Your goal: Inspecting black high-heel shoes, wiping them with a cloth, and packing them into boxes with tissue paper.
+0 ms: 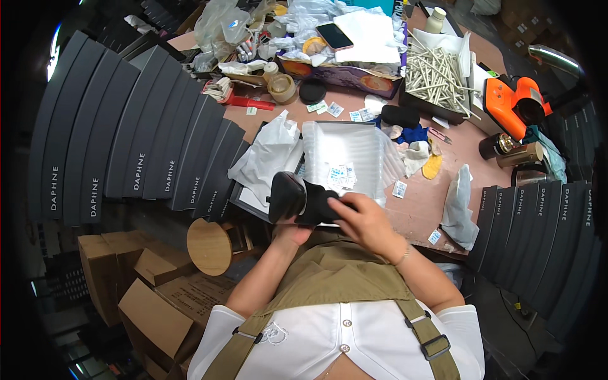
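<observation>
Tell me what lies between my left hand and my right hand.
A black shoe, seen in the head view: the left hand is at its lower edge, and the right hand has fingers on its right end.

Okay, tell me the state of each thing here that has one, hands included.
Black shoe: held up
Right hand: closed on the shoe
Left hand: under the shoe, fingers mostly hidden
Grey shoebox: open
Dark box of sticks: open, filled
Smartphone: face up, screen dark
Cardboard carton: flaps open
</observation>
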A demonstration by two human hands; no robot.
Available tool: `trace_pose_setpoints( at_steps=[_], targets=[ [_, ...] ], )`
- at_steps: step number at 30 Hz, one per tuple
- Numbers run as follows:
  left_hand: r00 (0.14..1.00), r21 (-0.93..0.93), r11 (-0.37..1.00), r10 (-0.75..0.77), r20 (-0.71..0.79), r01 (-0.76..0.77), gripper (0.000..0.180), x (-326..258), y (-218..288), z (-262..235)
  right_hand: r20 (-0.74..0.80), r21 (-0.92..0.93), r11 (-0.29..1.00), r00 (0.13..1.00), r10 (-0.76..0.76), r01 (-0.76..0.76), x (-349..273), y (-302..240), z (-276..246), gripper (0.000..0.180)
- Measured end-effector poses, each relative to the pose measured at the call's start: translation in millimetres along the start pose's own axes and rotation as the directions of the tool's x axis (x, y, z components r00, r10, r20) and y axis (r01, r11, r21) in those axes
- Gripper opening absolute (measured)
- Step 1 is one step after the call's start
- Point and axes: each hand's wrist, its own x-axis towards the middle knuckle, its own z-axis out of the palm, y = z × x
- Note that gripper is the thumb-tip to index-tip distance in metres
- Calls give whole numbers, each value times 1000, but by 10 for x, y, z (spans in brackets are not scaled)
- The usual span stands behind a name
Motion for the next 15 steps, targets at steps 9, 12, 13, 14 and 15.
trace_pose_setpoints(
  at_steps=[9, 12, 13, 14, 15],
  targets=[
    [983, 342, 940, -45, 179, -19, 52, 40, 247, 212, 378, 636, 687, 918, 118, -350, -12, 247, -74, 22],
    [979, -3, 981, -194, 66, 195, 55, 231, 205, 107, -153, 186, 896, 889, 433, -404, -145, 723, -401, 26],
    [969, 21, 969, -245, 17, 245, 54, 268, 148, 248, -235, 24, 872, 845, 480, -489, -157, 949, -499, 50],
    [962, 44, 963, -263, -69, 266, 54, 253, 70, 401, -235, -91, 869, 859, 456, -486, -162, 1043, -500, 65],
    [949, 63, 956, -276, -151, 288, 53, 256, -23, 541, -239, -207, 855, 872, 428, -476, -154, 1089, -494, 80]
  ],
)
